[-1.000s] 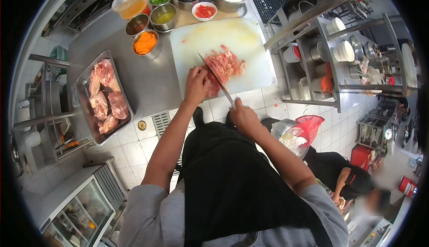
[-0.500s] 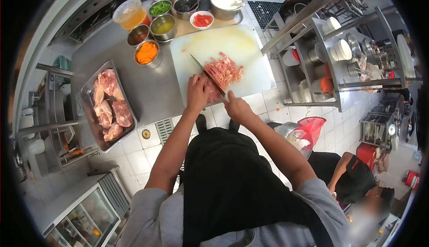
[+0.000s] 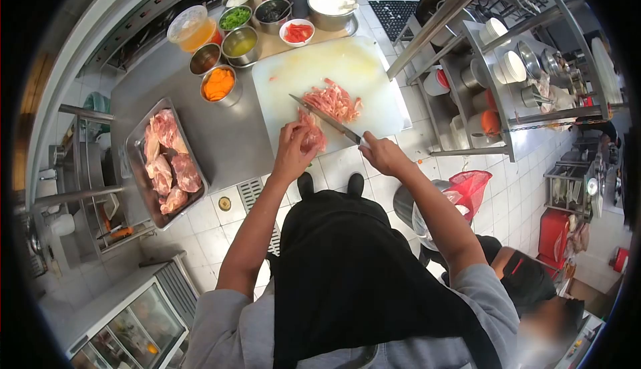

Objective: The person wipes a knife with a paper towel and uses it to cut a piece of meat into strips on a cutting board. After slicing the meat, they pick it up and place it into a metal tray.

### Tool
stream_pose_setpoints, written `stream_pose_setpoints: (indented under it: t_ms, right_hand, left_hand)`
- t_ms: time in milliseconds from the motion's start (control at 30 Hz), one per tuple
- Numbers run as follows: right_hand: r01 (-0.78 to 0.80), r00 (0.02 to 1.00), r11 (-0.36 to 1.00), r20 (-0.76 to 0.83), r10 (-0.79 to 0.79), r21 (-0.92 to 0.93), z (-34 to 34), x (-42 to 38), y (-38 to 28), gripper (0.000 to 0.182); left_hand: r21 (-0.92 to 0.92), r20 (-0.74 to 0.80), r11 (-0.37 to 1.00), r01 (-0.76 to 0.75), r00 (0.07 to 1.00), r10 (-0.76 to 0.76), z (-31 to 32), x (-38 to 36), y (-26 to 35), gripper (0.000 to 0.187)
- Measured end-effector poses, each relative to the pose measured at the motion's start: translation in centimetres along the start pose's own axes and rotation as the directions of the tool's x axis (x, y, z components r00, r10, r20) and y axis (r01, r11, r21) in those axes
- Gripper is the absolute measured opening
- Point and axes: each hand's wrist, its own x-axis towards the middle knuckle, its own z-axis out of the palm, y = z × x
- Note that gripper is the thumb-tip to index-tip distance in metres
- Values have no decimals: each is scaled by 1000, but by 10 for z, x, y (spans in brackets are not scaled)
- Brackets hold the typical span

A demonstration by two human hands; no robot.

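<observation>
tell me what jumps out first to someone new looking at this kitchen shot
The white cutting board at the counter's middle, with a heap of sliced raw meat on it. The right hand holds a knife across the board beside the left hand, which pins a meat piece. A steel tray of raw cuts lies left.

Knife (image 3: 327,119) handle hidden inside the right hand (image 3: 382,155), co-worker's face blurred, display fridge (image 3: 127,332) cut off by the edge
</observation>
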Motion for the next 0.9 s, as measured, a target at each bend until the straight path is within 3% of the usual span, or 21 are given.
stream_pose_setpoints:
  t_ms: [133,300,467,600,667,833,900]
  right_hand:
    - [60,996,998,-72,-61,-11,4,7,-2,31]
    - [-38,994,998,-98,42,44,17,-14,-31,30]
    - [-60,996,995,-54,64,73,47,-18,-38,34]
    - [-105,993,993,-42,108,60,49,-75,-25,34]
    - [-213,976,977,35,214,-19,47,-99,-14,35]
    - [-5,994,1000,-112,4,-11,46,-27,-4,35]
    - [10,996,1000,-90,-9,16,29,5,-19,32]
  left_hand:
    - [-12,6,1000,-11,1000,11,1,1,6,41]
    - [36,-15,998,-53,998,53,3,2,7,44]
    - [73,-69,994,-75,994,80,11,3,1,44]
    - [73,-78,997,-41,996,46,12,2,3,49]
    - [98,-94,993,-60,993,69,13,1,2,52]
    - [102,-107,994,-42,993,53,15,1,3,48]
    - [89,-100,995,-42,994,50,13,-2,3,45]
